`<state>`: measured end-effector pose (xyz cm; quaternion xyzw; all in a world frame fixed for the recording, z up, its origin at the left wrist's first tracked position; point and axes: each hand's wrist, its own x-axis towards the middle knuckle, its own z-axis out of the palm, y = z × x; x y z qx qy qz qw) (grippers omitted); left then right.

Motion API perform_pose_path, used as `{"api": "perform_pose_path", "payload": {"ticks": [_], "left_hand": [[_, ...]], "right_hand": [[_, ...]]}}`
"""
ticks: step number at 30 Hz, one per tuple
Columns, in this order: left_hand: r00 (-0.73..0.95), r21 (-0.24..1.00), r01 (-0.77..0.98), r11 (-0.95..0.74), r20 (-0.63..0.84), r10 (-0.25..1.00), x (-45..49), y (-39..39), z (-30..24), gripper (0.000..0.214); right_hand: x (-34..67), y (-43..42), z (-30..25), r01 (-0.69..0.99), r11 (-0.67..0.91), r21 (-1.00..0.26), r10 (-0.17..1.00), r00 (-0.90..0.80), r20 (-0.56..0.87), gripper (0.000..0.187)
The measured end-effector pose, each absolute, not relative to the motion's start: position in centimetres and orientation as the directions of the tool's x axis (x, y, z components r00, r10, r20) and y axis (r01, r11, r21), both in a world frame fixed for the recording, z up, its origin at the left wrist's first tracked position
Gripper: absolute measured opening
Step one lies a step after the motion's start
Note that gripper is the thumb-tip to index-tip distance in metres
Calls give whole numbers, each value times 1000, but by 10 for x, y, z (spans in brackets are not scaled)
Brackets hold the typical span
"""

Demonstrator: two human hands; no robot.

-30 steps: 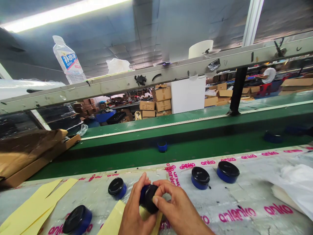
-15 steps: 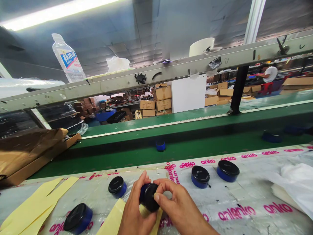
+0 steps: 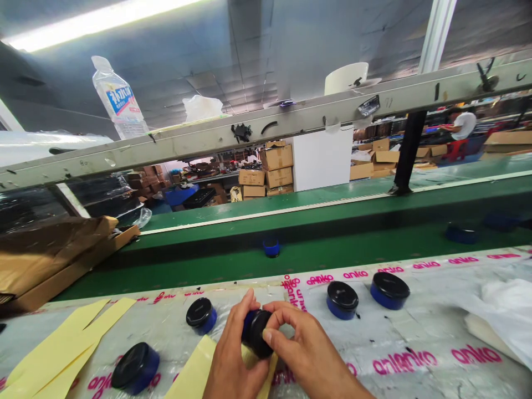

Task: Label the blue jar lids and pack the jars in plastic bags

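Note:
Between my two hands is a small round blue container with a black lid (image 3: 260,334), tilted so that the lid faces right. My left hand (image 3: 235,354) wraps round its blue side. My right hand (image 3: 297,343) pinches at the lid's edge with thumb and forefinger; whether a small piece sits between those fingertips is hidden. Beneath my hands lies a yellow sheet (image 3: 195,366). Like containers stand around: one at left (image 3: 201,316), one nearer (image 3: 136,368), and two at right, the closer one (image 3: 342,300) and the farther one (image 3: 389,290).
Yellow sheets (image 3: 78,346) lie at left on the plastic-covered table (image 3: 415,332). Beyond runs a green conveyor (image 3: 216,260) with a blue piece (image 3: 271,248). A rail (image 3: 199,133) crosses above, carrying a bottle (image 3: 120,100). White wrapping (image 3: 502,310) lies at right. A person (image 3: 462,124) sits far off.
The whole view has shifted slightly, things standing a little further right. Both hands keep the same grip on the container. The blue piece on the conveyor has moved slightly left.

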<state>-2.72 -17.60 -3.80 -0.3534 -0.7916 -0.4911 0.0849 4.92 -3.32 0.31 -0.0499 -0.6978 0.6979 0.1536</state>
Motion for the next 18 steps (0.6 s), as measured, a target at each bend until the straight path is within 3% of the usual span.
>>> {"api": "perform_pose_path", "payload": {"ticks": [11, 18], "left_hand": [[-749, 738, 628, 245, 489, 447, -26, -176, -44, 70], [-783, 781, 575, 242, 441, 438, -29, -176, -40, 76]], "right_hand": [[46, -29, 1, -86, -93, -992, 322, -945, 52, 7], [39, -35, -16, -98, -233, -967, 347, -938, 12, 26]]}}
